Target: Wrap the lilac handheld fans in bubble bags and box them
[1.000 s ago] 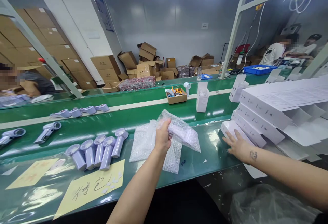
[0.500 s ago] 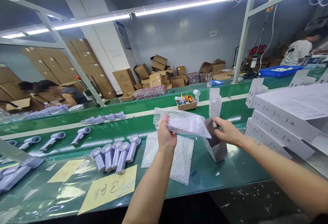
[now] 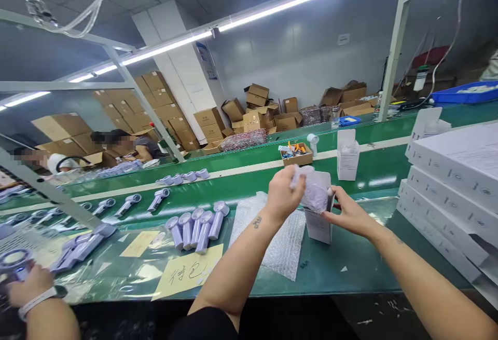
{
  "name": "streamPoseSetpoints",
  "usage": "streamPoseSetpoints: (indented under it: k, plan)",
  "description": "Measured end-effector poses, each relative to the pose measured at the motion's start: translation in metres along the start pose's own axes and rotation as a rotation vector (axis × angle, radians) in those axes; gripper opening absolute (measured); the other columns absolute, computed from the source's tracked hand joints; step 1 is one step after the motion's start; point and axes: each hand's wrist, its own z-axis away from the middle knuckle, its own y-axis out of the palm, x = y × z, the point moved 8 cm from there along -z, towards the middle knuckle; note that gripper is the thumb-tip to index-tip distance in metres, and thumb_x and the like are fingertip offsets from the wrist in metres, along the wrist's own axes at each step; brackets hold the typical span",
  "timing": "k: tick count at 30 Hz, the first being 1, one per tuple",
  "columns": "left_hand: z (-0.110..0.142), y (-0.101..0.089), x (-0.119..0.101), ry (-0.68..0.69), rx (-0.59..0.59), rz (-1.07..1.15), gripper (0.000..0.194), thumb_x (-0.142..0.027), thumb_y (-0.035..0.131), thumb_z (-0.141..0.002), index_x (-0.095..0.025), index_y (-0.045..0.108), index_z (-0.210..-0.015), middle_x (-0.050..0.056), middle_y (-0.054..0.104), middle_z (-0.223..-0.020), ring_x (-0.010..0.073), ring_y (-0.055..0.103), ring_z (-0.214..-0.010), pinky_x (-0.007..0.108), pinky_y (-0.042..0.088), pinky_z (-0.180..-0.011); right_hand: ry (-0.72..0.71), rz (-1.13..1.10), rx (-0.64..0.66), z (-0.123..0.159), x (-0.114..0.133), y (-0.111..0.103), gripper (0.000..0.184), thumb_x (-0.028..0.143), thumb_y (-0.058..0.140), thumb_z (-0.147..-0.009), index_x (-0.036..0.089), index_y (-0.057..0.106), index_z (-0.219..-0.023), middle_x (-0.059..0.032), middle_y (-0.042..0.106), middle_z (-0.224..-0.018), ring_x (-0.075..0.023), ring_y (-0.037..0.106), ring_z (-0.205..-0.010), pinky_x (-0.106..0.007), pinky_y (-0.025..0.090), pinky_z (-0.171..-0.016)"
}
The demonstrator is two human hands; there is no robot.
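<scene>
My left hand (image 3: pixel 287 193) grips the upper end of a bubble-wrapped bundle (image 3: pixel 316 193), with something pale lavender inside. The bundle's lower end is inside the mouth of a small white box (image 3: pixel 319 227) standing upright on the bench. My right hand (image 3: pixel 348 212) holds the box's right rim between thumb and fingers. Beneath my left forearm and beside the box lie bubble wrap sheets (image 3: pixel 286 252). Left of them are several lavender devices with round heads (image 3: pixel 204 231), like handheld fans, beside a yellow paper with handwriting (image 3: pixel 187 275).
White boxes (image 3: pixel 447 189) are stacked on the right. Behind my hands stand an open white box (image 3: pixel 347 161) and a small carton of tools (image 3: pixel 296 159). At lower left, another person's hand (image 3: pixel 33 284) holds a ring-headed device. More people sit across the line.
The bundle has gone from lying level beside the box to tilting down into its mouth. The box stands straighter. Another person's hand has come into view at lower left.
</scene>
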Motion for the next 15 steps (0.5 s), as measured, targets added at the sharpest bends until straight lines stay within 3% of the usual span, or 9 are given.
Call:
streamPoseSetpoints:
  k: [3,7,11,13,15]
  plan:
    - [-0.013,0.037,-0.019,0.082,0.148,-0.410,0.023,-0.033,0.049,-0.085,-0.018,0.057,-0.100,0.008,0.063,-0.092,0.0226,0.059,-0.087,0.033,0.045,-0.076,-0.021,-0.020,-0.020,-0.002,-0.008,-0.001,0.050,0.044,0.069,-0.069,0.023,0.040,-0.103,-0.0067,0.053,-0.105,-0.0226,0.056,-0.095,-0.041,0.049,-0.088]
    - [-0.003,0.084,-0.023,0.097,0.334,-0.599,0.030,-0.040,0.049,-0.085,-0.016,0.058,-0.100,0.011,0.062,-0.094,0.0260,0.056,-0.092,0.037,0.045,-0.077,-0.047,-0.039,-0.025,0.007,-0.014,0.000,0.049,0.047,0.067,-0.071,0.024,0.038,-0.102,-0.0068,0.052,-0.106,-0.0239,0.056,-0.099,-0.042,0.050,-0.087]
    - [0.034,0.089,-0.020,0.184,0.351,-0.552,0.052,-0.064,0.040,-0.083,-0.026,0.057,-0.114,0.008,0.053,-0.126,0.0374,0.035,-0.122,0.056,0.031,-0.094,0.006,0.076,-0.063,0.019,-0.030,0.000,0.070,0.050,0.071,-0.063,0.025,0.029,-0.113,-0.0113,0.051,-0.113,-0.0297,0.058,-0.099,-0.047,0.051,-0.082]
    - [0.055,0.091,-0.017,0.257,0.424,-0.525,0.057,-0.068,0.037,-0.081,-0.029,0.054,-0.120,0.004,0.051,-0.130,0.0398,0.026,-0.128,0.062,0.021,-0.098,0.040,0.121,-0.058,0.018,-0.038,0.002,0.077,0.050,0.072,-0.057,0.023,0.029,-0.115,-0.0143,0.053,-0.111,-0.0326,0.061,-0.091,-0.050,0.051,-0.078]
    - [0.065,0.082,-0.009,0.299,0.425,-0.511,0.056,-0.066,0.040,-0.082,-0.030,0.054,-0.122,0.003,0.052,-0.130,0.0389,0.026,-0.129,0.062,0.018,-0.101,0.056,0.111,-0.064,0.008,-0.042,0.001,0.078,0.049,0.074,-0.051,0.022,0.035,-0.114,-0.0163,0.054,-0.110,-0.0340,0.063,-0.085,-0.049,0.051,-0.076]
